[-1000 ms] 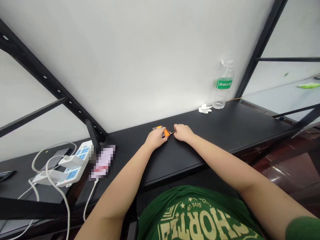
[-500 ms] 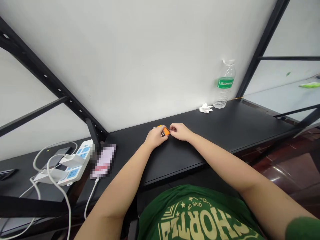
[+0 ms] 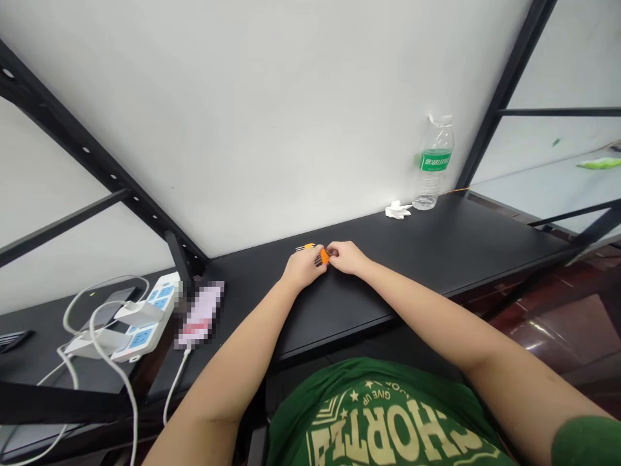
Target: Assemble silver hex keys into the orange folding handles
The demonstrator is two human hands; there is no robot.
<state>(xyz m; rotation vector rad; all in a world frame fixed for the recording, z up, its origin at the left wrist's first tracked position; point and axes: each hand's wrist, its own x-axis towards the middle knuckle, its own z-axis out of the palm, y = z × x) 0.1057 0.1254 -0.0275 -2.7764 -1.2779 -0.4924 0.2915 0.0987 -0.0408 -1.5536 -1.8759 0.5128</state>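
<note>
Over the black desk (image 3: 349, 298), my left hand (image 3: 301, 266) is closed around an orange hex key set (image 3: 325, 257). Several thin metal rods show beside its orange plastic holder, and more rods with an orange-yellow part stick out behind the hand. My right hand (image 3: 348, 257) meets the holder from the right, its thumb and fingers pinched at the dark ends of the keys. It appears to grip a hex key, mostly covered by the fingertips.
A clear bottle (image 3: 433, 169) with a green label stands at the wall, beside crumpled white tissue (image 3: 398, 210). On the left lie a white power strip (image 3: 150, 317) with plugs and looping cables, and a blurred-out phone-like item (image 3: 200, 315) on a cable. Black metal frames (image 3: 509, 90) flank the desk.
Both hands stay together at the hex key set, with only slight finger movement. The right hand has shifted a little left, closer to the holder. The view has moved slightly.
</note>
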